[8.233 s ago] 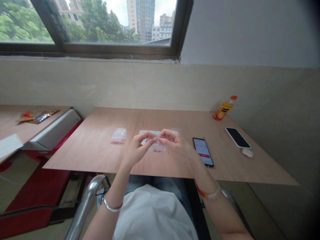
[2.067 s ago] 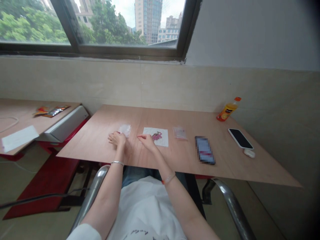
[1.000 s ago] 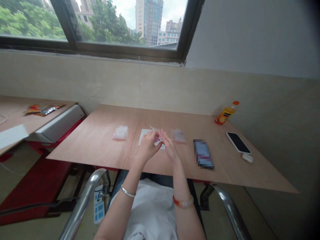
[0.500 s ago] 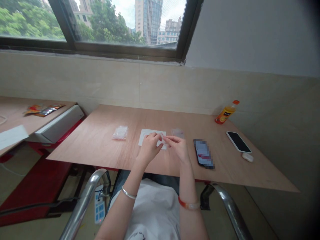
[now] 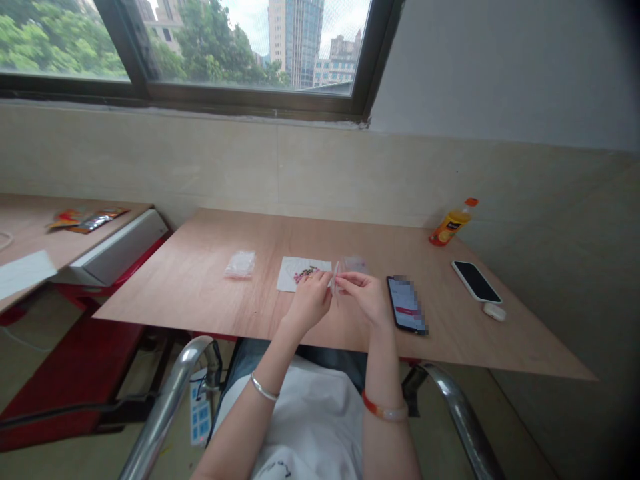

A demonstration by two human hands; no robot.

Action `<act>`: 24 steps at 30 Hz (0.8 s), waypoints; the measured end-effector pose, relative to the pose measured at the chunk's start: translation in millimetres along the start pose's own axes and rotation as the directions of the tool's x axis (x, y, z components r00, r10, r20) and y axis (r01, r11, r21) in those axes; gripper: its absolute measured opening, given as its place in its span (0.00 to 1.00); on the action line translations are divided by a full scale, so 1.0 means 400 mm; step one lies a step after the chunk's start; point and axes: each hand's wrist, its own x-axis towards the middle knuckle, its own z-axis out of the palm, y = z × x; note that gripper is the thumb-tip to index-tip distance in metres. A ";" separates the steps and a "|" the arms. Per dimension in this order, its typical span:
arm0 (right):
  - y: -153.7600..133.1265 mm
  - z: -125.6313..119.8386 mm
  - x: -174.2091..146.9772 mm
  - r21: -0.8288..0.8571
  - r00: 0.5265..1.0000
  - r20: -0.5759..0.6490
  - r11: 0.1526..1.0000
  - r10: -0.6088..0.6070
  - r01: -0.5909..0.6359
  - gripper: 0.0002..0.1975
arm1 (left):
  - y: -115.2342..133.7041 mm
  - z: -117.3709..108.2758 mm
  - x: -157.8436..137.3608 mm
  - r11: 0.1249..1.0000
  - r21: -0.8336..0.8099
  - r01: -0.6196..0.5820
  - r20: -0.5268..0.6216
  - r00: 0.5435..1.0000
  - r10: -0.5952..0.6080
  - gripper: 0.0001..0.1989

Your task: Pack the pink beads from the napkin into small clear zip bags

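Note:
My left hand (image 5: 311, 299) and my right hand (image 5: 369, 295) meet above the table, fingers closed on a small clear plastic bag (image 5: 335, 277) held upright between them. Its contents are too small to make out. Behind my left hand lies a white sheet (image 5: 289, 276) with a cluster of small pink and dark pieces (image 5: 302, 273), partly covered by the fingers. Another clear plastic bag (image 5: 355, 264) lies flat just beyond my right hand. Farther left rests a clear packet (image 5: 241, 264) with pale contents.
To the right are a dark phone (image 5: 406, 305) with a lit screen, a white phone (image 5: 476, 282), a small white case (image 5: 495, 312) and an orange drink bottle (image 5: 453, 223). Metal armrests (image 5: 173, 393) flank me below the wooden tabletop (image 5: 200, 293).
Both hands have shifted slightly right, off the sheet, uncovering the pink and dark pieces. The clear bag now shows upright between my fingers.

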 end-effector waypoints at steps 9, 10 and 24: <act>0.012 0.005 0.003 -0.022 1.000 0.002 1.000 0.005 -0.005 0.17 | 0.006 -0.011 0.005 0.911 -0.413 0.011 -0.108 0.992 -0.061 0.08; 0.011 0.005 0.002 -0.009 1.000 0.010 1.000 0.007 -0.007 0.17 | 0.008 -0.013 0.006 0.894 -0.447 0.010 -0.105 0.992 -0.064 0.07; -0.005 0.025 -0.010 0.302 0.975 0.212 0.944 0.072 -0.135 0.12 | -0.011 -0.021 0.008 0.715 -0.695 0.077 -0.068 0.983 -0.173 0.09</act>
